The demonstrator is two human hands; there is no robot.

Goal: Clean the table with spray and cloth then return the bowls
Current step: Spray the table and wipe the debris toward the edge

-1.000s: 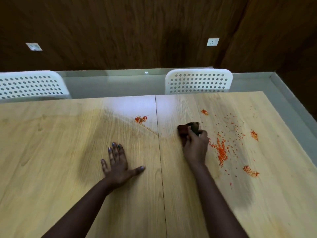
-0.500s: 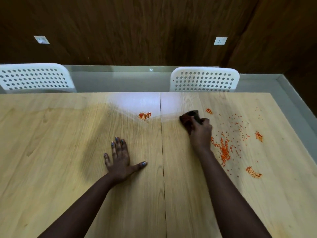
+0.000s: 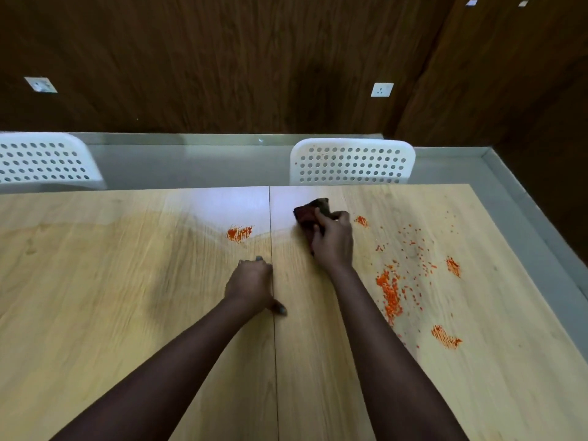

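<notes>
Cloth (image 3: 310, 214): dark, crumpled wad, no clear long axis, on wooden table (image 3: 127, 313) near far edge, clutched by right hand (image 3: 332, 241). Left hand (image 3: 251, 286): blurred, resting on table, finger position indiscernible. Orange crumbs (image 3: 389, 291) scattered rightward.

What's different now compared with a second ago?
The right hand, gripping the dark cloth, slid it toward the far edge. The left hand moved right to the table's seam; its fingers look curled now. The orange crumbs stayed put.
</notes>
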